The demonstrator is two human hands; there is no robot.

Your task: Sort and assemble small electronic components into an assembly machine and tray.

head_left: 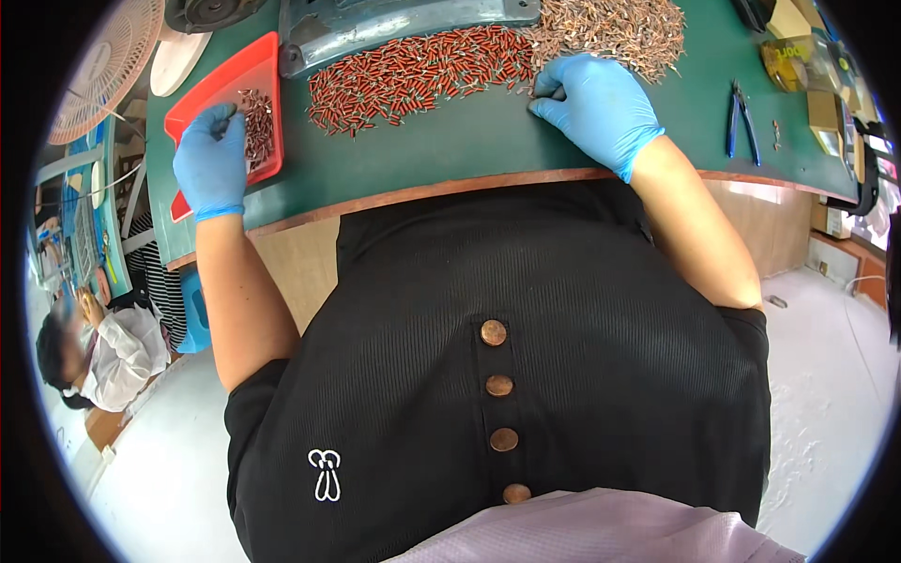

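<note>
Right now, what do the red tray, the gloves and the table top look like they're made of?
The red tray looks like moulded plastic: smooth, glossy, one even colour. The gloves on the left hand and right hand look like thin blue rubber, perhaps nitrile, creased and snug. The table top has a matte green covering, possibly a mat, with a wood-coloured edge; its core can't be told.

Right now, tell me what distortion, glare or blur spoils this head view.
Head view: fisheye bends the green table edge into an arc, with black corners; a clear box at upper right shows glare; the person at lower left is blurred; both gloved hands, left hand and right hand, look sharp and evenly lit.
</note>
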